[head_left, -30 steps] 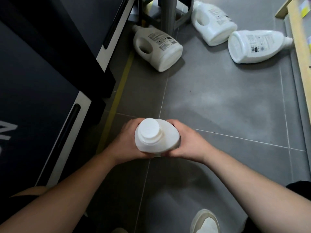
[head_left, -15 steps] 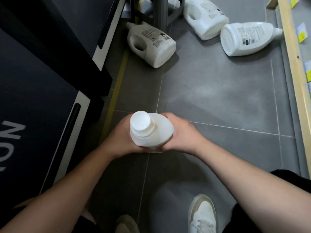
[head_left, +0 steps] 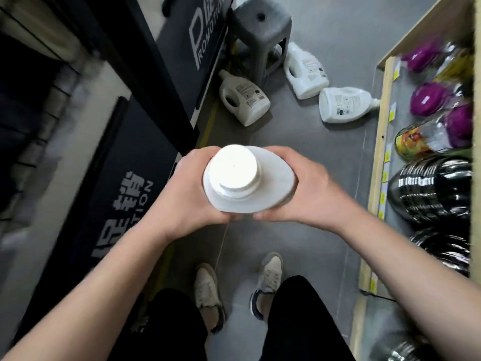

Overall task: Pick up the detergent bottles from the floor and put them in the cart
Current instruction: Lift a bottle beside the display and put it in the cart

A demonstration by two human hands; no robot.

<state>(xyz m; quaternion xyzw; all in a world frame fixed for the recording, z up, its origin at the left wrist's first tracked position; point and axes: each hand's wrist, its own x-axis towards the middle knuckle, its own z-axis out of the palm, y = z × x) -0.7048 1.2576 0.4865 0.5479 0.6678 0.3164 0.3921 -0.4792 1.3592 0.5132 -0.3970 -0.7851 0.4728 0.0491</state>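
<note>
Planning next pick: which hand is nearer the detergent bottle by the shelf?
Right. Right hand grips the carried bottle on the side facing the floor bottle; left hand, the far side.

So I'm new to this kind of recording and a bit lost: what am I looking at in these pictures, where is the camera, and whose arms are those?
There is no machine here. A person wears one wide-angle camera on the head, looking forward and down, so every picture shows their own arms. The left hand and right hand grip a white detergent bottle between them, with its round cap facing the camera. Below are the person's shoes on the grey tiled floor. Further ahead, three more bottles lie on their sides: the left bottle by a dark promotion display, the middle bottle beside a grey stool, and the right bottle with its cap toward a wooden shelf of goods. The cart is not in view.
</note>
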